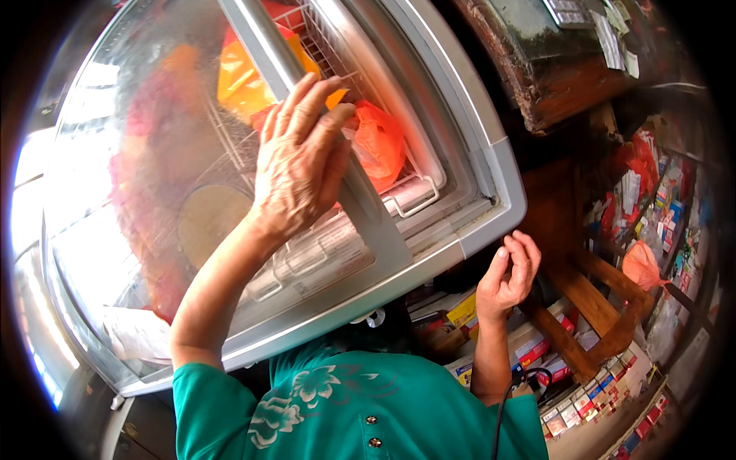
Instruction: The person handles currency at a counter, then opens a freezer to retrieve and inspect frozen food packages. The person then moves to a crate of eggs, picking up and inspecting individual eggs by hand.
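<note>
While the glass lid (pixel 169 176) is sitting partway across the chest freezer (pixel 498 184), the gap on the right is exposing a red-orange bag (pixel 379 146) in a wire basket (pixel 420 201). Progress is looking partial: one strip is lying uncovered, the rest is sitting under glass, neither hand is carrying goods. Left hand (pixel 300 161) is resting over the lid's frame bar (pixel 264 42), fingers slightly bent, pointing away from the body; can't tell if it's gripping. Forearm is angling across the glass. Right hand (pixel 510 276) is hovering empty near the freezer corner, fingers loosely curled. Wooden stool (pixel 586 299) is standing beyond it.
</note>
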A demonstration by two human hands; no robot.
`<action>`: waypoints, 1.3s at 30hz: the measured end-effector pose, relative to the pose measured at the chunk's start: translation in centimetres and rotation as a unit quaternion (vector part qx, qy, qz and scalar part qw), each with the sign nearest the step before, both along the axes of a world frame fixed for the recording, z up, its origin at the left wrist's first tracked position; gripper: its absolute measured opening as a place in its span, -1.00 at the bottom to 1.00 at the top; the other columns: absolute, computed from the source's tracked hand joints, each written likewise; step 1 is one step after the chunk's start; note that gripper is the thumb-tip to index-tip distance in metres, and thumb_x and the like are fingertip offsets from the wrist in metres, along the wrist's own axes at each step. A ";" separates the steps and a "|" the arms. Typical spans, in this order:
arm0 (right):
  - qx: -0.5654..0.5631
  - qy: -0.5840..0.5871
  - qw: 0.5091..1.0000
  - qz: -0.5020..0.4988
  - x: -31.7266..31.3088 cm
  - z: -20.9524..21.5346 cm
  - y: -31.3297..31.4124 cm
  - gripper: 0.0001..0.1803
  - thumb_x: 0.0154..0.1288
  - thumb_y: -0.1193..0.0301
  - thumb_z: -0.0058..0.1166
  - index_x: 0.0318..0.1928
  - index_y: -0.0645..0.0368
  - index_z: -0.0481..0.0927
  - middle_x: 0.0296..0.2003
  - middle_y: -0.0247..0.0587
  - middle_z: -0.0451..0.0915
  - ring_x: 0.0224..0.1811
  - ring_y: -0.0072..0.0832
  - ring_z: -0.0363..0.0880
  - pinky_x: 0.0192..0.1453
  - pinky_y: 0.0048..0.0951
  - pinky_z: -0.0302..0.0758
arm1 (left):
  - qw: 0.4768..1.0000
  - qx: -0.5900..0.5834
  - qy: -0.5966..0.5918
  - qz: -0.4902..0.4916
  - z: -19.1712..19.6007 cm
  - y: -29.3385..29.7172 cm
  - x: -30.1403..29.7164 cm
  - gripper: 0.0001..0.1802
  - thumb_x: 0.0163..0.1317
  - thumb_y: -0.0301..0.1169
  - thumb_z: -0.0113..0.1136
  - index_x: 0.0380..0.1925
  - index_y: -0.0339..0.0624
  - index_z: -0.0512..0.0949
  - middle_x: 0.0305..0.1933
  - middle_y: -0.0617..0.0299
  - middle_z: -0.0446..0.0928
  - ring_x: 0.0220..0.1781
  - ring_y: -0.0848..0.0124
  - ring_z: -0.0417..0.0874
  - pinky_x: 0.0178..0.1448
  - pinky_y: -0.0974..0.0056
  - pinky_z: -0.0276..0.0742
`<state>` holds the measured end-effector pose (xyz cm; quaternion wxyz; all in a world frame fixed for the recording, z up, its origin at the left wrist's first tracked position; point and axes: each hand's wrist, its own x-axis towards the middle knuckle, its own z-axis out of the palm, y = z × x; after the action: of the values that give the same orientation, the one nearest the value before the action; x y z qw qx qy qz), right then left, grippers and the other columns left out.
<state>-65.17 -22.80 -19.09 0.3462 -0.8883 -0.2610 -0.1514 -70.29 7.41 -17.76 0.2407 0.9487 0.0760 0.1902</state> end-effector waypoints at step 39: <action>-0.006 -0.014 0.987 0.158 6.6 -1.1 1.8 -0.72 0.05 0.47 -0.01 -0.16 0.22 0.52 -0.55 -0.29 0.45 -0.49 -0.35 0.40 -0.28 -0.33 0.29 | 0.967 0.056 0.113 0.223 -1.1 -2.1 0.9 -0.10 0.12 0.00 0.07 0.30 -0.31 -0.04 0.34 -0.25 -0.02 0.41 -0.06 -0.06 0.40 -0.05 -0.17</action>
<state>-58.61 -20.96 -20.14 0.3565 -0.8357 -0.4040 -0.1059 -69.35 5.34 -18.91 0.1290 0.9350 0.3018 0.1342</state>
